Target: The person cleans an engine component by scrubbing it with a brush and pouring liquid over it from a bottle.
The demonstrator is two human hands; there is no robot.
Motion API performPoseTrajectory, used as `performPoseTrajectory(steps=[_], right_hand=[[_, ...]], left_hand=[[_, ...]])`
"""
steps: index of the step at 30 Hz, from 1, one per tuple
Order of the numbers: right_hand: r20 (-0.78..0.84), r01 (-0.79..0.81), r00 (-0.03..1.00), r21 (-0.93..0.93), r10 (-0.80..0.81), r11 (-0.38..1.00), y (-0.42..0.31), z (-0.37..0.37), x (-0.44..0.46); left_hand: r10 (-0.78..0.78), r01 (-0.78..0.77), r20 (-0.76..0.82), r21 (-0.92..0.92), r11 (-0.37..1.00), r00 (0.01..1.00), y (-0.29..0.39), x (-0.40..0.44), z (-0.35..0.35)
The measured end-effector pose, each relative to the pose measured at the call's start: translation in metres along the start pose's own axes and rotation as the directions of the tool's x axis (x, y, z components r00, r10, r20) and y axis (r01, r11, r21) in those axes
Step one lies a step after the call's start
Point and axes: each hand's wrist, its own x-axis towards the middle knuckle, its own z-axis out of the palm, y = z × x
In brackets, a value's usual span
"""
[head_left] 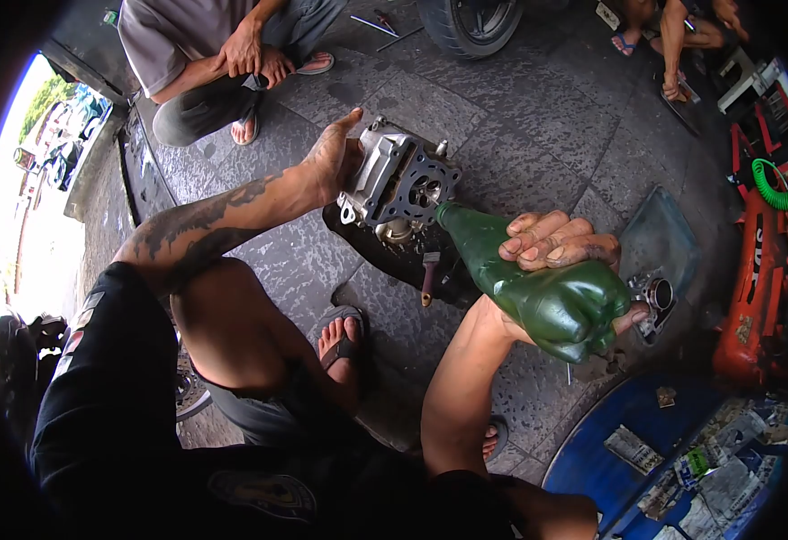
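A metal engine cylinder head (pixel 403 180) is held up by my left hand (pixel 335 162), which grips its left side with the thumb up. Its flat face with round openings is turned to the right. My right hand (pixel 561 256) is wrapped round a green plastic bottle (pixel 538 297), tilted so that its mouth is at the lower right edge of the metal part. The bottle's sides look dented. Below the metal part lie a dark pan (pixel 380 255) and a brush (pixel 429 277) with a wooden handle.
One person (pixel 205 63) squats at the upper left, another person's arm (pixel 673 54) shows at the upper right. A wheel (pixel 475 22) stands at the top. At the right are a clear tray (pixel 662 238), a red jack (pixel 754 288) with a green coiled hose (pixel 786 196), and a blue surface (pixel 592 441).
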Motion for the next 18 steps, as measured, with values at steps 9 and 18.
performPoseTrajectory(steps=[9, 18], right_hand=[[0.042, 0.013, 0.999, 0.045, -0.015, 0.999, 0.001, -0.006, 0.003], [-0.053, 0.086, 0.995, -0.04, -0.088, 0.996, 0.003, -0.003, 0.0]], left_hand=[[0.015, -0.015, 0.004, 0.031, 0.999, 1.0, 0.002, -0.007, 0.003], [0.023, -0.019, -0.069, 0.045, 0.999, 0.997, 0.002, -0.012, 0.009]])
